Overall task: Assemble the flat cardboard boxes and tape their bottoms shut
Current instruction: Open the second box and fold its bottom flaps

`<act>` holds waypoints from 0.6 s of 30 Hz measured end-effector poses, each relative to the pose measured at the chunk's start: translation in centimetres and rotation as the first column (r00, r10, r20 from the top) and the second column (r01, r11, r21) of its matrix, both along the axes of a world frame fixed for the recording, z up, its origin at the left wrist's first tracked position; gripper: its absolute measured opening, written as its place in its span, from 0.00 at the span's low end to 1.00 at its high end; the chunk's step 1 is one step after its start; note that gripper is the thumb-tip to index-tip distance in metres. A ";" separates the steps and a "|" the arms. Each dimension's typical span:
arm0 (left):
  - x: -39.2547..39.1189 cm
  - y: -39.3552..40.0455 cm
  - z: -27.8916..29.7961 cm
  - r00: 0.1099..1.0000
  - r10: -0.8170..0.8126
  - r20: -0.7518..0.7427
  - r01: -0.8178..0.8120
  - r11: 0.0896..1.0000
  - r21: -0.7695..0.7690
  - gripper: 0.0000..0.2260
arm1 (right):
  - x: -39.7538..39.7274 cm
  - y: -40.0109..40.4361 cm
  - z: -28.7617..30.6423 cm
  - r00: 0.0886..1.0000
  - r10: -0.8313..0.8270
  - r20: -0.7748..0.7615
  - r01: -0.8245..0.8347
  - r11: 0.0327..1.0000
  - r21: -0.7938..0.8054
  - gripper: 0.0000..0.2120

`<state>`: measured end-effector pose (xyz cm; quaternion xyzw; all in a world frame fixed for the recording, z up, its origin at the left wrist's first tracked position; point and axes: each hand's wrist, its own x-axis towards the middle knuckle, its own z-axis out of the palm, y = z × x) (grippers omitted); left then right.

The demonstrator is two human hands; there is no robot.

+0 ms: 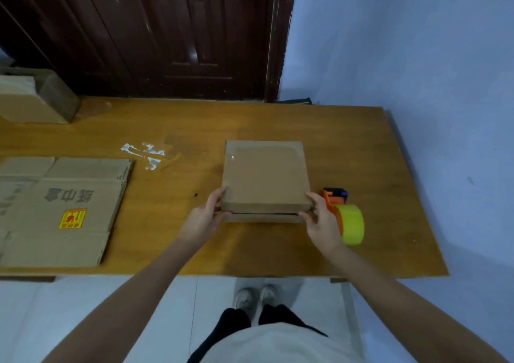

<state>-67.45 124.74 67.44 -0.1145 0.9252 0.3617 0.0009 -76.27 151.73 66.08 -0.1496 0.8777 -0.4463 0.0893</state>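
Both hands gripping box on bench.
Left hand (200, 218) and right hand (322, 221) are pinching near corners of the flat brown cardboard box (265, 176), sitting mid orange wooden bench (194, 251), beside the orange-yellow tape dispenser (347, 218).

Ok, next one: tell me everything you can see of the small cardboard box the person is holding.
The small cardboard box is plain brown, squarish and shallow, lying flat on the wooden table near its middle. Its top face looks glossy, apparently taped over. A dark gap runs along the near side, above a lower cardboard layer. The left hand grips its near left corner and the right hand its near right corner. The tape dispenser lies just to its right.
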 end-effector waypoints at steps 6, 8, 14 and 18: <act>0.9 0.8 -1.5 0.998 0.051 -0.020 -0.053 0.993 -0.110 0.27 | 1.2 -0.4 -0.9 0.997 -0.014 0.082 0.017 0.999 -0.038 0.22; 0.9 1.2 -1.6 0.997 0.074 -0.016 -0.075 0.992 -0.099 0.27 | 1.0 -0.1 0.2 0.990 -0.001 0.143 0.017 0.994 -0.109 0.16; 0.7 2.1 -1.7 0.980 0.194 -0.052 -0.191 0.980 0.061 0.26 | -1.3 -1.0 2.2 0.931 -0.127 0.342 0.178 0.977 -0.122 0.09; 0.5 2.8 -1.3 0.961 0.274 -0.031 -0.267 0.954 0.136 0.25 | -2.3 -1.5 2.6 0.839 -0.192 0.510 0.276 0.956 -0.094 0.18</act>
